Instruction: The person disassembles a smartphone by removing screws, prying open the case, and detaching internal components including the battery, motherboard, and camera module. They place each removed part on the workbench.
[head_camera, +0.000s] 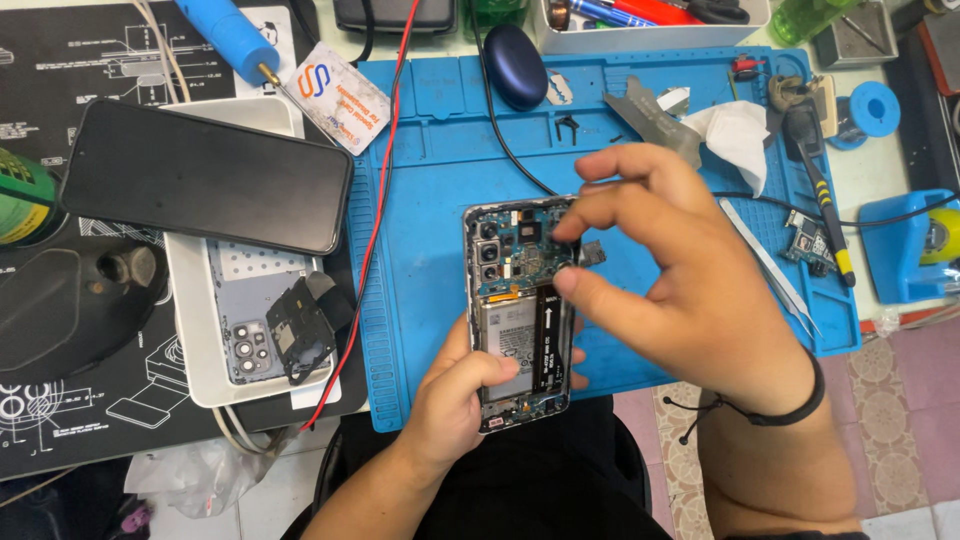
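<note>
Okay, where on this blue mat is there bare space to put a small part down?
The widest bare patch of the blue mat lies between the red wire and the opened phone, below the dark oval case. The right side is crowded: tissue, tweezers, screwdriver, small board.

Scene lighting bright and even, coming from overhead; colours rendering saturated. Blue work mat (430, 180) showing soft sheen, no harsh glare. Black phone screen (205, 175) at left reflecting faint grey light. Right hand (680, 260) casting short soft shadow onto opened phone (515, 310) and mat. Focus holding sharp at centre; circuit detail reading clearly. Slight wide-angle bending showing at frame edges. Fingertips (570, 283) blurring slightly.
</note>
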